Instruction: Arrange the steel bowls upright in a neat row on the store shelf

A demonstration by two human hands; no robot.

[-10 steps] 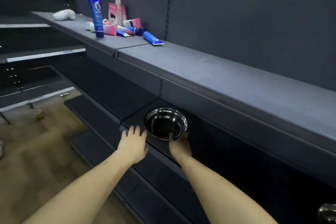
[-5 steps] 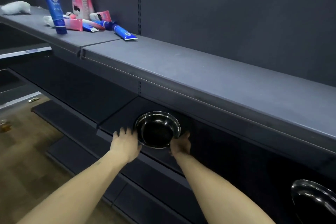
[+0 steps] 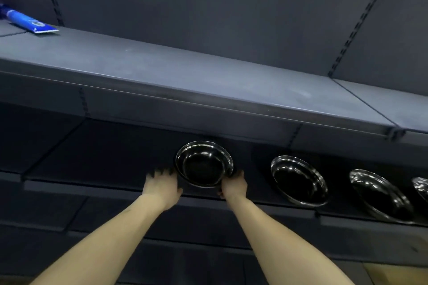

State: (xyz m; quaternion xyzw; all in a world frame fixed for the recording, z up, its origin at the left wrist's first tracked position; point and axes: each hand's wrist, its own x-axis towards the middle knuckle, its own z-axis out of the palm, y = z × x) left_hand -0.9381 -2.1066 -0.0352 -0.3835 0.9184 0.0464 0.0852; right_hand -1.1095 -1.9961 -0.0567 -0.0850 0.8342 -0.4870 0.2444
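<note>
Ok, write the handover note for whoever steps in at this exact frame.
Left hand: open, flat on the lower shelf, just left of the bowl.
Right hand: at the bowl's right rim, touching it; grip unclear.
Bowls: that one sits upright at the row's left end. Second bowl, third bowl and a fourth bowl, cut by the frame edge, stand to its right on the same shelf.
Done: four bowls upright in a line.
Left: settle the end bowl's spacing, release. More bowls off frame cannot be ruled out.
</note>
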